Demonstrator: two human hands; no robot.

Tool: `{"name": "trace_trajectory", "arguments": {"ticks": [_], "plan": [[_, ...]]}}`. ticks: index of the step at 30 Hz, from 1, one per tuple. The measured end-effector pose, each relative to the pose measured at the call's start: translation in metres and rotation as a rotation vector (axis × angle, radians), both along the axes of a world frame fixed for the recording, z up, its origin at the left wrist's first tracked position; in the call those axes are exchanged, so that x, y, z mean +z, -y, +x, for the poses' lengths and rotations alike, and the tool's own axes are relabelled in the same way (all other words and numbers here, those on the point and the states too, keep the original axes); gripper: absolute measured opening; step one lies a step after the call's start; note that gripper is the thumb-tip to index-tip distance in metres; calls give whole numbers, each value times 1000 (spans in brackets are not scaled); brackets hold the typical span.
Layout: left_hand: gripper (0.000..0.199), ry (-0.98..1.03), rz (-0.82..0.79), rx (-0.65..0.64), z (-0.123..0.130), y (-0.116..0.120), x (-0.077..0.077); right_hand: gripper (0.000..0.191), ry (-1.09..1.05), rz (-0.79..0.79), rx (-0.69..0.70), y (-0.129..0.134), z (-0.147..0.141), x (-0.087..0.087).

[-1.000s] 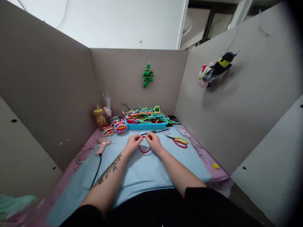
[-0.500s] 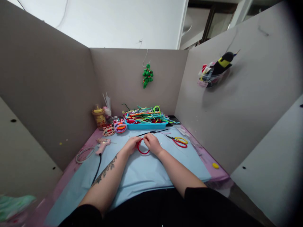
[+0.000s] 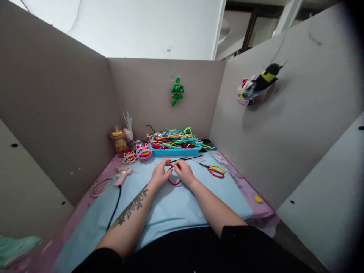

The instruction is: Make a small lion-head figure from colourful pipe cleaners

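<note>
A red pipe cleaner (image 3: 174, 183), bent into a loop, hangs between my two hands over the blue table cover. My left hand (image 3: 162, 172) pinches it at the upper left, thumb and fingers closed near its top. My right hand (image 3: 183, 171) has its fingers closed on the other side of the loop, close beside the left. The fingers hide the top of the loop. Just beyond the hands lie black pipe cleaners (image 3: 186, 158). To the right rest scissors (image 3: 214, 171) with red and yellow handles.
A blue tray (image 3: 176, 152) heaped with coloured pipe cleaners stands at the back. On the left are a pink glue gun (image 3: 124, 176), two fuzzy craft pieces (image 3: 144, 152) and a cup (image 3: 118, 142). Grey partitions (image 3: 165, 76) enclose the table. A yellow disc (image 3: 258, 200) lies at right.
My left hand has turned and shifted slightly, its forearm rolling so more of the tattoo shows. The red loop now hangs a little more to the right; my right hand has barely moved.
</note>
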State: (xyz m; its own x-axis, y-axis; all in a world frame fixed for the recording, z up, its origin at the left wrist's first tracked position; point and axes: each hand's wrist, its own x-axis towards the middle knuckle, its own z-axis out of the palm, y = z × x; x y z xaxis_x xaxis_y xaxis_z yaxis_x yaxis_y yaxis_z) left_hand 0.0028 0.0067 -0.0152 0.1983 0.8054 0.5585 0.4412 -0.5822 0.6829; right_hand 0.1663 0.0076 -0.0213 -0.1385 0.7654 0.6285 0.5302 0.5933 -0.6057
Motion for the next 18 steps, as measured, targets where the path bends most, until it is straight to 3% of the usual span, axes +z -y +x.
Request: {"name": "trace_trajectory", "arguments": {"ticks": [3,9,13,18], "plan": [[36,-60,-22,16,-1,1,-2,11,-12,1,21,1,-2,0],[35,1,-105,34,-1,0,-3,12,10,0,23,2,-1,0],[34,194,-242,-34,1,-4,-5,13,27,20,27,2,1,1],[54,454,-469,-154,1,-7,-7,13,44,40,47,2,2,3]]}}
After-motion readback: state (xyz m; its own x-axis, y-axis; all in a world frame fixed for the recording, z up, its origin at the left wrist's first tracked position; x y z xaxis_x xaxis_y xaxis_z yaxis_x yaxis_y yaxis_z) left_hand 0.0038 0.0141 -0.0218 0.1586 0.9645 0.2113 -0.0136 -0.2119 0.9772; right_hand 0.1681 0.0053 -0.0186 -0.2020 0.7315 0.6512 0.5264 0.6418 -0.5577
